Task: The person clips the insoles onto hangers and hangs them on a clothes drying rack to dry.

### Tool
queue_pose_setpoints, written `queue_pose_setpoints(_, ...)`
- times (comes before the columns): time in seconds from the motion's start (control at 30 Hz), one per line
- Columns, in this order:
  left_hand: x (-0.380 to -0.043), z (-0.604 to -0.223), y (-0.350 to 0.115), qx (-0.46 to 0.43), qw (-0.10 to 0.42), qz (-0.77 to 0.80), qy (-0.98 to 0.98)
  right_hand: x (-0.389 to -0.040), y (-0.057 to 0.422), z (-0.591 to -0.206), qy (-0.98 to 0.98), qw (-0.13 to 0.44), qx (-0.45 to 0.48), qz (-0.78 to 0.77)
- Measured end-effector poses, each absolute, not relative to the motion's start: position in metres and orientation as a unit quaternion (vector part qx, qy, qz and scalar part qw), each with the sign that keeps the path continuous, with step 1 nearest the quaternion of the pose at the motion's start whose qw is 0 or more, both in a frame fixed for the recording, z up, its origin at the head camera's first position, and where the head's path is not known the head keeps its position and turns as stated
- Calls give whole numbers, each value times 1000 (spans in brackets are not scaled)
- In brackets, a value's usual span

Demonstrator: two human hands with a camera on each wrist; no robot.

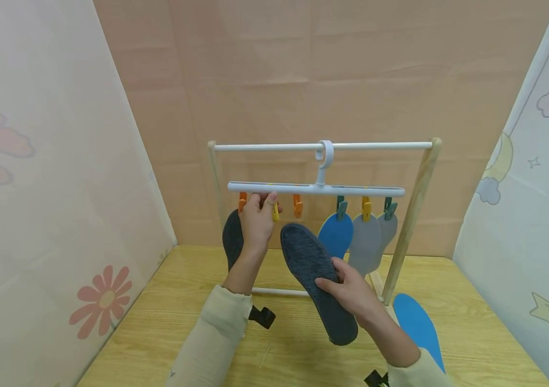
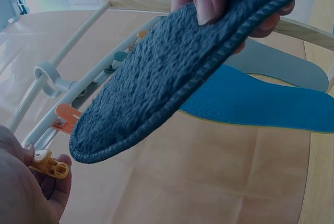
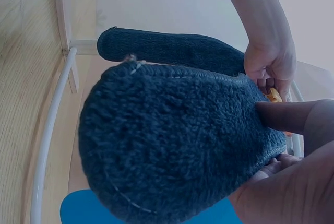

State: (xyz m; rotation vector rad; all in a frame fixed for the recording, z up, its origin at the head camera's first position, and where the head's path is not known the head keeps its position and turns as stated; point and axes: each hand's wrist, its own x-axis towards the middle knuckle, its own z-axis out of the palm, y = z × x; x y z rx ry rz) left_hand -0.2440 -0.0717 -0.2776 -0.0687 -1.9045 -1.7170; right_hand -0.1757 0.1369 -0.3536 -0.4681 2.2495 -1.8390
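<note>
My right hand [image 1: 352, 293] grips a dark fuzzy insole [image 1: 310, 263] near its middle, thumb on top, its upper end tilted left toward the hanger. My left hand [image 1: 259, 220] is up at the white clip hanger [image 1: 274, 188] and pinches a yellow clothespin [image 2: 49, 165], seen between thumb and fingers in the left wrist view. The held insole's tip is apart from that clothespin in the head view. Beside my left hand, another dark insole [image 1: 232, 239] hangs from an orange clothespin [image 1: 242, 202]. A second orange clothespin [image 1: 298, 206] hangs with nothing in it.
A blue insole [image 1: 336, 236] and two grey insoles [image 1: 365, 244] hang on the right half from green and yellow clothespins. The hanger hooks on a rack's white rod [image 1: 376, 145] with wooden posts [image 1: 412, 220]. Another blue insole [image 1: 417, 325] lies at the table's right.
</note>
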Motion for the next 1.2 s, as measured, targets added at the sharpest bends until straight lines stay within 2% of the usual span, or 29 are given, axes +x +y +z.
queue_pose_setpoints(0.83,-245,-276,-70,-24,291,-656,-696,-181,116,-348,774,69,-145,-613)
queue_pose_setpoints(1.2,-244,-277,-71,-25,295,-648,-702,-186,105,-350,746,80,-149,-644)
